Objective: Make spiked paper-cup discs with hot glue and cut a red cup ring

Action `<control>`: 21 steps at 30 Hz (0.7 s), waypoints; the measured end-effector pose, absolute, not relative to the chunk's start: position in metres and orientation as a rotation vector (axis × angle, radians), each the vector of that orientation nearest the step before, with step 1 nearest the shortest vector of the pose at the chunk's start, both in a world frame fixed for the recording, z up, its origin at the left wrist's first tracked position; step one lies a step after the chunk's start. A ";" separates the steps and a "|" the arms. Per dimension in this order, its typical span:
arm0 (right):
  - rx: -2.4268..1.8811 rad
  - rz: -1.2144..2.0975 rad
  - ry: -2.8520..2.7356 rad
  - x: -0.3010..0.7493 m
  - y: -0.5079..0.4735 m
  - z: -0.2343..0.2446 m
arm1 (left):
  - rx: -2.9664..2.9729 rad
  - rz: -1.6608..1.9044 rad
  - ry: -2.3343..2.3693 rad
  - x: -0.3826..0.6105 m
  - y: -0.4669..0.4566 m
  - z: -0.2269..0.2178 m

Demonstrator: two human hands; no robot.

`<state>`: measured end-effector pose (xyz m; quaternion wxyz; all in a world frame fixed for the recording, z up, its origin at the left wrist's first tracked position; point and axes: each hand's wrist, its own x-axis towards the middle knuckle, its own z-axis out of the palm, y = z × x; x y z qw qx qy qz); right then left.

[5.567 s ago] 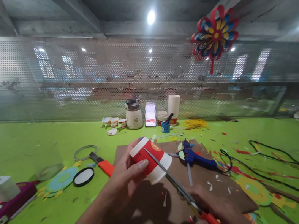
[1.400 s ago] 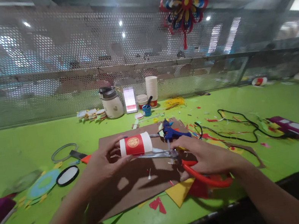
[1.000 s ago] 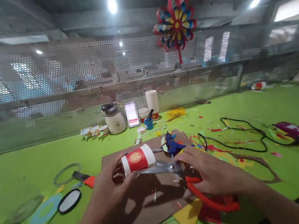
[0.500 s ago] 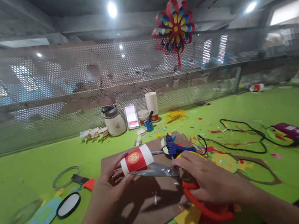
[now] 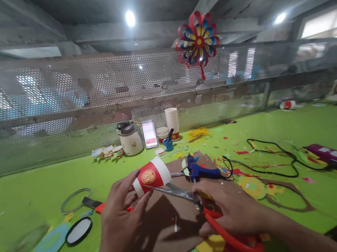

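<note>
A white paper cup (image 5: 151, 175) with a red band and a gold emblem lies tilted in my left hand (image 5: 120, 204), whose fingers and thumb close round its base end. My right hand (image 5: 231, 206) grips red-handled scissors (image 5: 180, 192) by the handles. Their metal blades point left and touch the cup's side near the emblem; whether the lower blade is inside the cup I cannot tell. Both hands are above a brown cardboard sheet (image 5: 165, 239). Just beyond my right hand lies a blue glue gun (image 5: 202, 170) with a black cord.
Behind stand a jug (image 5: 130, 139), a stack of paper cups (image 5: 172, 121) and a small blue jar (image 5: 168, 144). Paper scraps and a purple box (image 5: 333, 155) lie at right. A round mirror-like disc (image 5: 79, 231) is at left. A paper pinwheel flower (image 5: 198, 40) hangs by the mesh.
The cup has tilted, its open end now higher and pointing up to the right. The scissor blades have shifted from under the cup to against its side. My view has moved slightly.
</note>
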<state>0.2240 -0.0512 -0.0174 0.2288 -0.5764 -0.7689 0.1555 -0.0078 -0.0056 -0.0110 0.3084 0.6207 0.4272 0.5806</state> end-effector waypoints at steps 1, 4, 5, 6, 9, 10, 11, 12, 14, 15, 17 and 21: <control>-1.588 0.432 -2.121 0.225 -0.051 -0.018 | 1.657 1.525 1.137 -0.009 -0.004 -0.011; -1.549 0.412 -2.163 0.230 -0.050 -0.022 | 1.765 1.474 1.173 -0.017 0.006 -0.011; -1.531 0.397 -2.183 0.232 -0.050 -0.023 | 1.810 1.449 1.177 -0.021 0.010 -0.011; -1.510 0.386 -2.203 0.234 -0.050 -0.023 | 1.844 1.429 1.177 -0.024 0.013 -0.011; -1.462 0.385 -2.214 0.236 -0.051 -0.023 | 1.845 1.434 1.176 -0.029 0.019 -0.008; -1.457 0.395 -2.206 0.236 -0.051 -0.023 | 1.823 1.447 1.175 -0.028 0.019 -0.007; -1.458 0.406 -2.197 0.236 -0.051 -0.024 | 1.797 1.458 1.171 -0.027 0.018 -0.006; -1.465 0.410 -2.189 0.235 -0.051 -0.024 | 1.771 1.468 1.167 -0.025 0.017 -0.006; -1.490 0.385 -2.178 0.232 -0.051 -0.025 | 1.736 1.472 1.162 -0.022 0.014 -0.008; -1.496 0.361 -2.173 0.230 -0.052 -0.026 | 1.714 1.468 1.167 -0.020 0.013 -0.009; -1.493 0.321 -2.168 0.226 -0.054 -0.027 | 1.664 1.440 1.188 -0.019 0.014 -0.015; -1.460 0.363 -2.167 0.219 -0.058 -0.026 | 1.647 1.355 1.218 -0.023 0.021 -0.023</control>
